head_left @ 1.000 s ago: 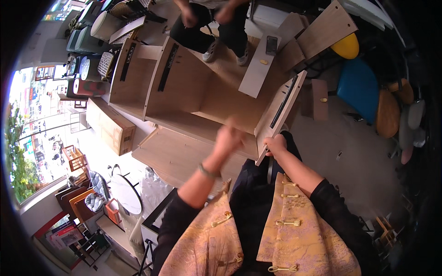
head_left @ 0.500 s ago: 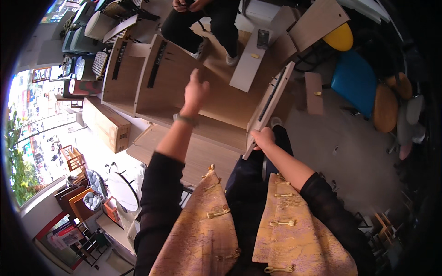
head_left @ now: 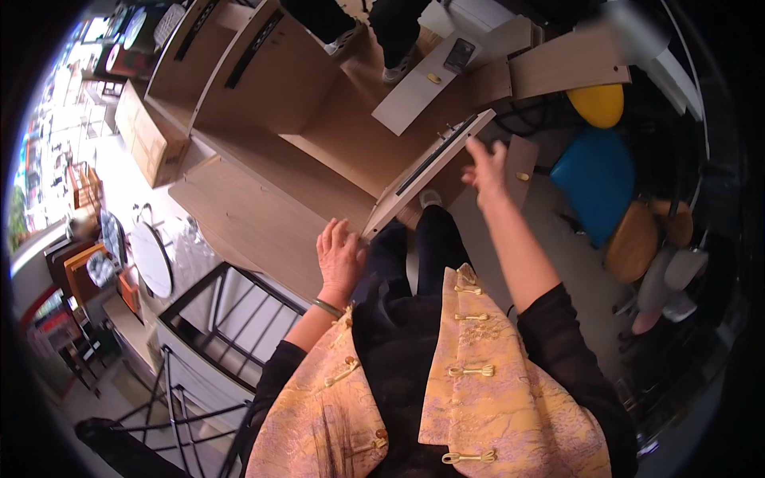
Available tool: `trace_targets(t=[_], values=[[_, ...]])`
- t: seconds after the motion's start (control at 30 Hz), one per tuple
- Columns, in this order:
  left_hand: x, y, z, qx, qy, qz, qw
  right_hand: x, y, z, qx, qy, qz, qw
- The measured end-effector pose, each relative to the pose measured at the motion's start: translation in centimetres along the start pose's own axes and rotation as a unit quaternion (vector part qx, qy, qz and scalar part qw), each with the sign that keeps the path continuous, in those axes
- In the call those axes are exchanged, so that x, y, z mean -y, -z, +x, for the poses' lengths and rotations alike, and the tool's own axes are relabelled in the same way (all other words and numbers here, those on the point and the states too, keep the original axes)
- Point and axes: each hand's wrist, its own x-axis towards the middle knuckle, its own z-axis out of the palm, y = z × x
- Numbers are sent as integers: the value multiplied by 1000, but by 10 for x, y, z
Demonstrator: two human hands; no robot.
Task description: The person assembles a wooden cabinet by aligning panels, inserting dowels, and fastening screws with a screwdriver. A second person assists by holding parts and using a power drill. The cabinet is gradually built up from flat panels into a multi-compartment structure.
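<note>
left hand (head_left: 341,256) flat, fingers together, pressing panel (head_left: 434,170) near end | right hand (head_left: 488,169) spread, beside far end | panel runs away rightward

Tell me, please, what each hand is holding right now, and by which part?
The left hand rests on the near lower end of the upright wooden panel. The right hand is open beside its upper end, gripping nothing.

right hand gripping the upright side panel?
No: the right hand is open with fingers spread beside the upright side panel, while the left hand rests at its near end.
</note>
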Motion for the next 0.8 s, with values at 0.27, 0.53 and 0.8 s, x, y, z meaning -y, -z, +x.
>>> trace_targets(t=[0.27,0.53,0.8], values=[[-17,-17,-18,-78,178,-23,981,47,5,98,137,15,-182,974],[-4,-30,-25,-116,152,1,982,41,-21,94,90,74,-211,970],[0,-24,-20,-132,121,-50,982,48,-31,109,78,45,-225,970]])
